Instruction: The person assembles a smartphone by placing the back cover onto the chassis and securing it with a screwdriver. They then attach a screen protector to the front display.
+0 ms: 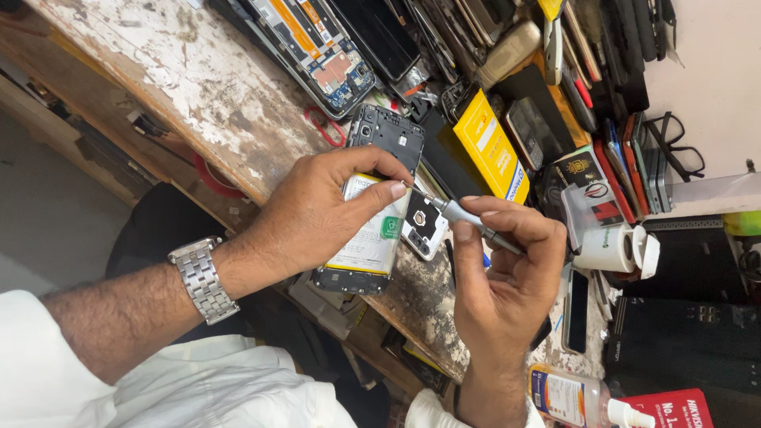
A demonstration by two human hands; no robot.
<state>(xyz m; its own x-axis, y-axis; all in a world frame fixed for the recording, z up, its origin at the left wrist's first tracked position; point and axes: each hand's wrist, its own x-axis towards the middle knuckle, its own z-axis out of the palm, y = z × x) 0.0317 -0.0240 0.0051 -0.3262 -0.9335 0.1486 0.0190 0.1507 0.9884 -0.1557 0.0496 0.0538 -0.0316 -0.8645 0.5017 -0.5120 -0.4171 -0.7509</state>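
The left hand (317, 214) covers the middle of the opened phone (372, 210), hiding much of its battery. The screwdriver (468, 220) tip is too small to tell where it meets the phone; its rear runs inside the right hand (499, 277). At the surface's (198, 79) far corner, stacked phones are cut by the top edge. A bottle (579, 400) is cut by the bottom edge.
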